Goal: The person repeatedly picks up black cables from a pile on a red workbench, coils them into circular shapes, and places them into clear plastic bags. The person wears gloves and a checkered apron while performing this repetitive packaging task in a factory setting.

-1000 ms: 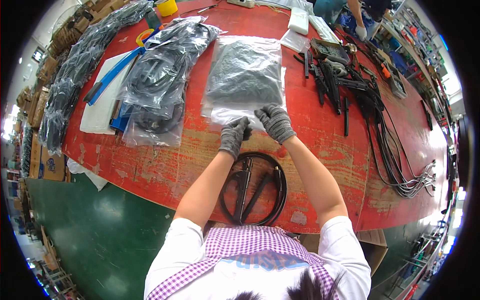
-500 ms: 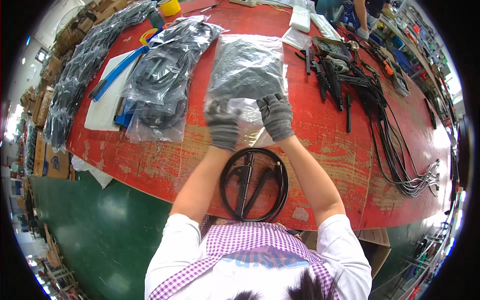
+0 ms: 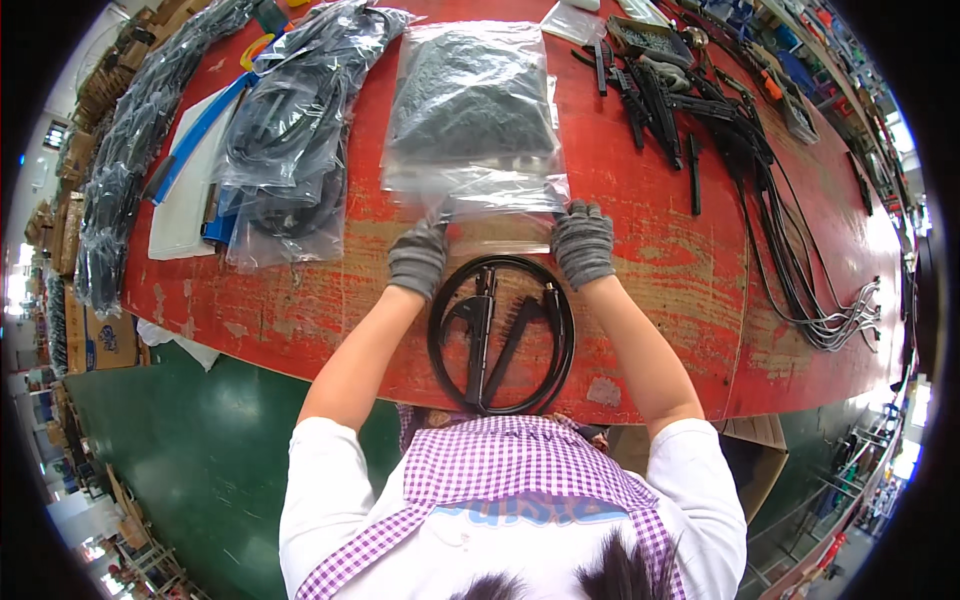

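My left hand (image 3: 418,258), in a grey knit glove, pinches the left near edge of a clear plastic bag (image 3: 500,246). My gloved right hand (image 3: 583,245) is closed on the bag's right edge, so the film spans between both hands. Just beyond them lies a stack of clear plastic bags (image 3: 472,110), with something dark grey showing through the film. Between my forearms and close to the table edge rests a coiled black cable (image 3: 570,345). Inside its loop are a long black handle-like part (image 3: 481,330) and a toothed black piece (image 3: 512,345).
To the left, bagged black cables (image 3: 285,140) lie beside a white slab (image 3: 180,228) and a blue strip (image 3: 195,140). A long pile of bagged parts (image 3: 125,200) lines the left edge. Right hold black parts (image 3: 655,115), a small-parts tray (image 3: 650,42) and loose cables (image 3: 790,270) on the red table (image 3: 660,330).
Both hands have come nearer and moved apart, drawing the near part of a clear bag toward me off the stack. The view has shifted, so the table items appear higher.
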A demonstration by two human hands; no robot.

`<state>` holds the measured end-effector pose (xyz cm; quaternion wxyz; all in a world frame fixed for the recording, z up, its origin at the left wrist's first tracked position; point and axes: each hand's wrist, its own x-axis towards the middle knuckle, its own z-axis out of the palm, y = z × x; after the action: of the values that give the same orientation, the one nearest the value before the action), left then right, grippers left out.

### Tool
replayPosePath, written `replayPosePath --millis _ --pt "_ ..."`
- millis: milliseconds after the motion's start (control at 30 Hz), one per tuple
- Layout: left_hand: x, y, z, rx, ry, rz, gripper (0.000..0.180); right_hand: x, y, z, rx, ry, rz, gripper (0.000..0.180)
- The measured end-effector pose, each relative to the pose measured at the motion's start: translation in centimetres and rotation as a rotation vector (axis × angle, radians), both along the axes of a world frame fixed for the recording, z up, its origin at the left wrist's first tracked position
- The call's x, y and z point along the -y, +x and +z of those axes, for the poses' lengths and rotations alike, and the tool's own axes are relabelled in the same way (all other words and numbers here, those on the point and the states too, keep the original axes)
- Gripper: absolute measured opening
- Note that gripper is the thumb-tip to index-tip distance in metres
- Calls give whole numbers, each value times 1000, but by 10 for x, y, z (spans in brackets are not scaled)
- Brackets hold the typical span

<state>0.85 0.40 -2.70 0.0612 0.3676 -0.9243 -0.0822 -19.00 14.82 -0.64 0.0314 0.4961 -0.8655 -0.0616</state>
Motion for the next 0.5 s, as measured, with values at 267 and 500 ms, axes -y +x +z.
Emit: replayPosePath --millis 267,500 --pt "-4 28 -15 125 -277 -689 43 -151 50 -40 218 -184 328 38" --pt "-97 156 -8 -54 -11 -506 42 -190 125 -14 529 -110 478 44"
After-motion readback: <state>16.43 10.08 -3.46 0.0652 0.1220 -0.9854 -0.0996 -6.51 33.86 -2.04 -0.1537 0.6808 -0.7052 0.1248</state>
